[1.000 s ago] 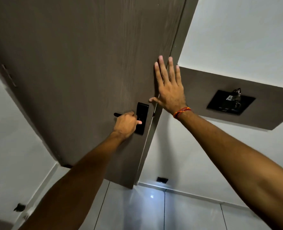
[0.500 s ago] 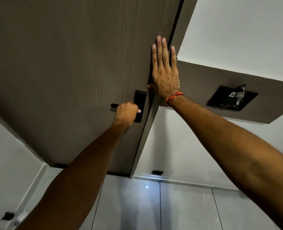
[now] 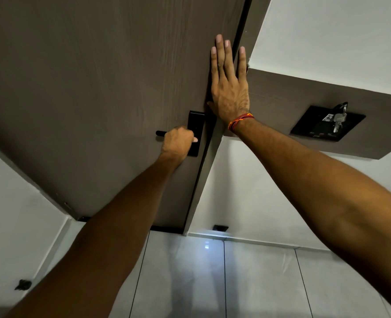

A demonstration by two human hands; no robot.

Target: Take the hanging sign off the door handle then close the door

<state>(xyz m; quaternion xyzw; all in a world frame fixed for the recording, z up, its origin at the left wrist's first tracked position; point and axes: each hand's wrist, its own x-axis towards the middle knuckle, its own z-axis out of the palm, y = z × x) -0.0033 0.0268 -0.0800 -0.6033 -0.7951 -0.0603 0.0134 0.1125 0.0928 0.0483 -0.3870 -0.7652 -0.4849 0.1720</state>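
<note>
Left hand (image 3: 178, 143) fisted around black door handle (image 3: 161, 133), right hand (image 3: 230, 88) flat, fingers extended, palm against brown door (image 3: 98, 88) at its latch edge

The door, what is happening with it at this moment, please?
A person is closing the door. The left hand is wrapped around the black handle, and the right hand lies flat on the door's edge, fingers reaching across to the frame. The door looks shut or nearly so, with only a thin dark line at the frame. No hanging sign shows on the handle. A bunch of keys hangs at a black wall panel on the right.
</note>
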